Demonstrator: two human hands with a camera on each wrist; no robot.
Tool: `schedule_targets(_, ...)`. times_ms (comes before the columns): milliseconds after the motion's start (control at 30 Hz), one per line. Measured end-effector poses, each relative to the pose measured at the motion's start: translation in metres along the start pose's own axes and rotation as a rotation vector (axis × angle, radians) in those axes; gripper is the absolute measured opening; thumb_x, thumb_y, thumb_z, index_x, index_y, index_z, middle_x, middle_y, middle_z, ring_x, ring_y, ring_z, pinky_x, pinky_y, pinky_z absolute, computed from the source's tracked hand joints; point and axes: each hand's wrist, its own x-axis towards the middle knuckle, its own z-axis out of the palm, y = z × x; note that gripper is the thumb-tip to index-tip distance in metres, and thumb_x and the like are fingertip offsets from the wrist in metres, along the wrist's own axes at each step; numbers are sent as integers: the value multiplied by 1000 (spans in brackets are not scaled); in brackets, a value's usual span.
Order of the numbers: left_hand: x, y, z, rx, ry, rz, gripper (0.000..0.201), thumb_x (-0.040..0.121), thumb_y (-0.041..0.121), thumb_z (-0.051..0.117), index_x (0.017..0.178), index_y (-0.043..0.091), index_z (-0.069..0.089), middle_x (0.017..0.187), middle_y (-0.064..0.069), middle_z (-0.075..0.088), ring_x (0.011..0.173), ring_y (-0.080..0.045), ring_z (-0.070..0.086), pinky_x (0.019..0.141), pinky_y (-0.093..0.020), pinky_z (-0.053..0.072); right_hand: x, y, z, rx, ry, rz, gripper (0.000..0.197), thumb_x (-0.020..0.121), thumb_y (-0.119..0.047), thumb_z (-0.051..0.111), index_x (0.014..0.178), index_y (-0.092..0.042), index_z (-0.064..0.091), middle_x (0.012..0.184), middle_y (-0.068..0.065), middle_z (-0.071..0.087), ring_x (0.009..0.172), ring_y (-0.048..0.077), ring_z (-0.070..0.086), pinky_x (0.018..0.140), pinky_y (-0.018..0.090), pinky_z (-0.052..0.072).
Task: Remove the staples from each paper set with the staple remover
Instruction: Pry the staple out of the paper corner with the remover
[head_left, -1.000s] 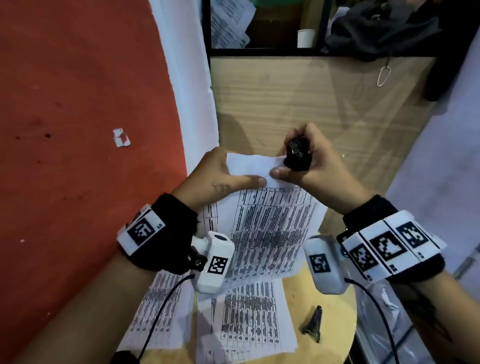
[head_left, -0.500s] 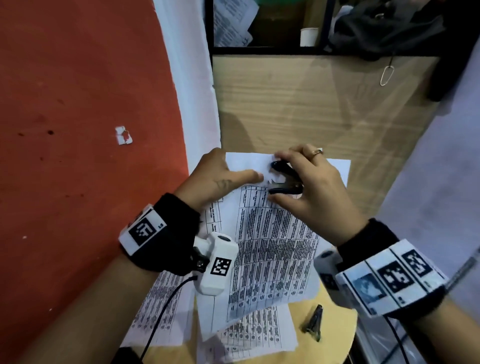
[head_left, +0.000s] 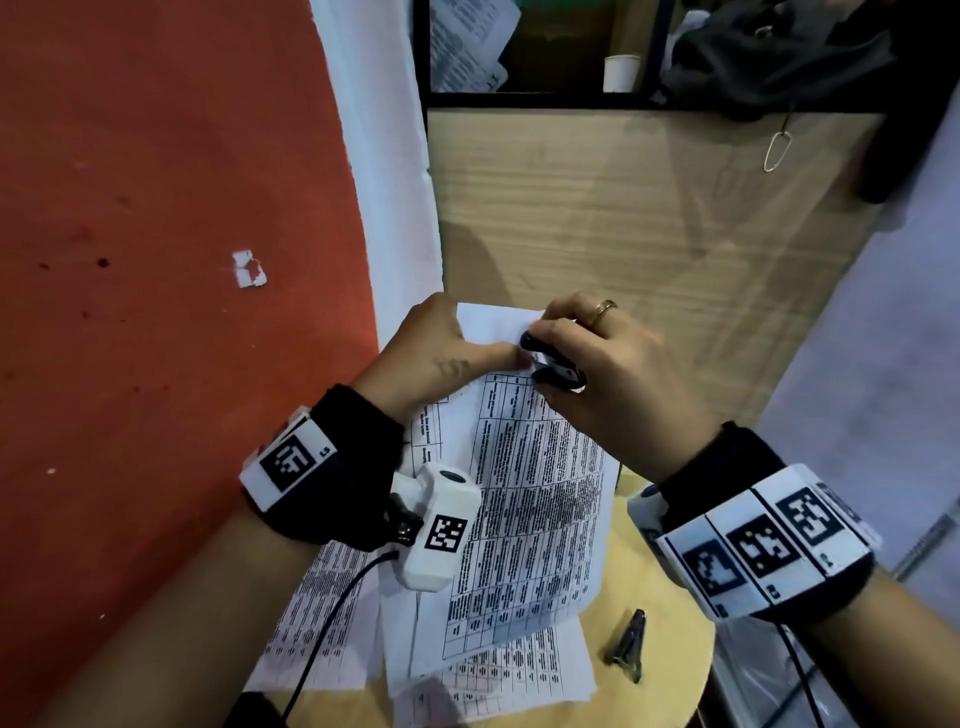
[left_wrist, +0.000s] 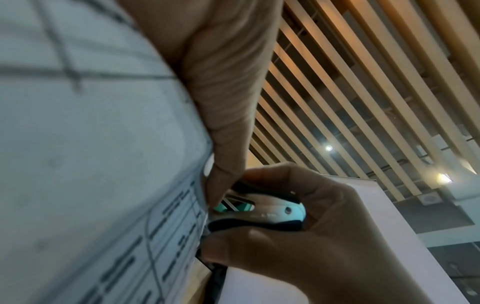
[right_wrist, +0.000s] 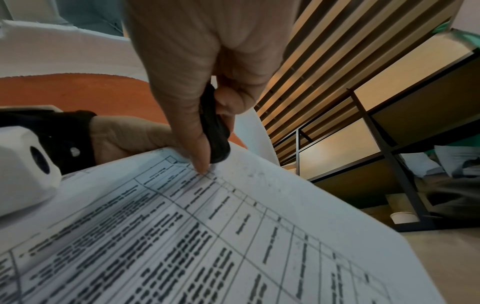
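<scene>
A paper set (head_left: 524, 509) printed with tables is lifted off the round table. My left hand (head_left: 441, 353) pinches its top left corner, thumb lying flat across the sheet (left_wrist: 91, 144). My right hand (head_left: 608, 374) grips a black and white staple remover (head_left: 553, 364) between thumb and fingers. The remover (left_wrist: 262, 214) has its jaws parted and set against the paper's top edge, right by my left thumb tip. In the right wrist view the remover (right_wrist: 214, 127) touches the sheet (right_wrist: 207, 236). The staple itself is hidden.
More printed sheets (head_left: 498, 675) lie on the round wooden table (head_left: 670, 587), with a dark metal clip (head_left: 626, 647) beside them. A wooden cabinet (head_left: 623, 218) stands behind, a red surface (head_left: 156, 260) to the left, a paper cup (head_left: 621, 73) on the shelf above.
My right hand has turned over and brought the remover down from above the paper's edge onto its top corner. The paper has swung slightly; my left hand keeps its hold.
</scene>
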Motion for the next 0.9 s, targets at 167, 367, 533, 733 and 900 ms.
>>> schedule_targets(167, 1, -1, -1, 2, -33, 33, 61, 53, 54, 78, 85, 3, 68, 94, -27, 66, 81, -16, 59, 82, -59, 50, 1, 0, 1, -12, 3, -6, 26, 61, -6, 67, 87, -1, 68, 89, 14, 65, 70, 32, 63, 52, 36, 53)
schedule_targets(367, 3, -2, -2, 20, -47, 73, 42, 58, 47, 77, 79, 12, 69, 79, -10, 67, 80, -12, 57, 81, -54, 50, 2, 1, 2, -21, 9, -18, 25, 60, -6, 68, 85, 0, 68, 86, 15, 65, 66, 32, 63, 51, 36, 52)
schedule_targets(533, 3, -6, 0, 33, -44, 83, 33, 59, 48, 77, 72, 20, 68, 73, 0, 63, 75, -11, 56, 76, -51, 51, 2, 2, 4, -26, -10, -13, 27, 59, -10, 67, 85, -1, 68, 85, 15, 65, 66, 32, 63, 51, 37, 53)
schedule_targets(733, 3, -5, -1, 42, -16, 63, 31, 54, 50, 77, 69, 25, 68, 69, 8, 63, 75, -6, 56, 74, -41, 51, 2, 0, 6, -48, -11, 8, 25, 61, -10, 66, 85, -2, 68, 86, 14, 65, 66, 32, 63, 50, 33, 51)
schedule_targets(900, 3, -5, 1, 72, 43, 44, 30, 50, 48, 72, 55, 22, 58, 60, 5, 51, 64, -10, 49, 63, -32, 38, 4, -3, 6, -93, -24, 4, 21, 61, -8, 64, 82, -3, 67, 84, 13, 64, 62, 31, 60, 46, 30, 48)
